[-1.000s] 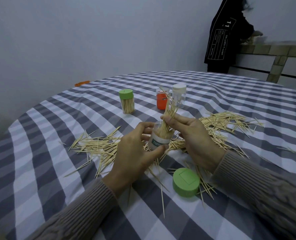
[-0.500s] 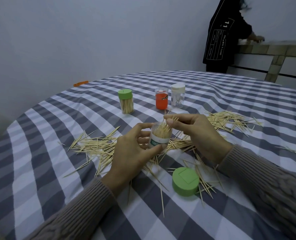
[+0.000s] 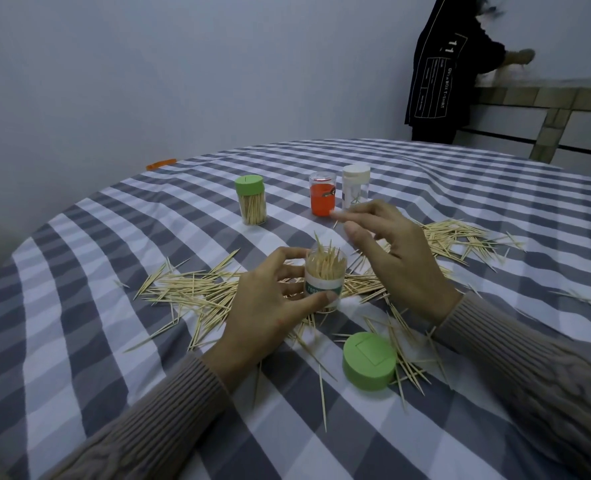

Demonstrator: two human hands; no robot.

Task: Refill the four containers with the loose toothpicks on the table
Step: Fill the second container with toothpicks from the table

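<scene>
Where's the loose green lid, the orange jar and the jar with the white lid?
green lid (image 3: 369,360), head view, flat top.
orange jar (image 3: 322,200), head view, orange side wall.
white-lid jar (image 3: 356,173), head view, its white lid.

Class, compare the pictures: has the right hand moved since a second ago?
Yes. The right hand has let go of the toothpicks and lifted off the open container, towards the orange container.

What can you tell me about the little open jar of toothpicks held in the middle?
The open jar is a small clear plastic cylinder with a green and white label band. It stands upright on the checked tablecloth among loose toothpicks, lidless and packed with toothpicks, some poking above the rim. The left hand grips its side.
</scene>
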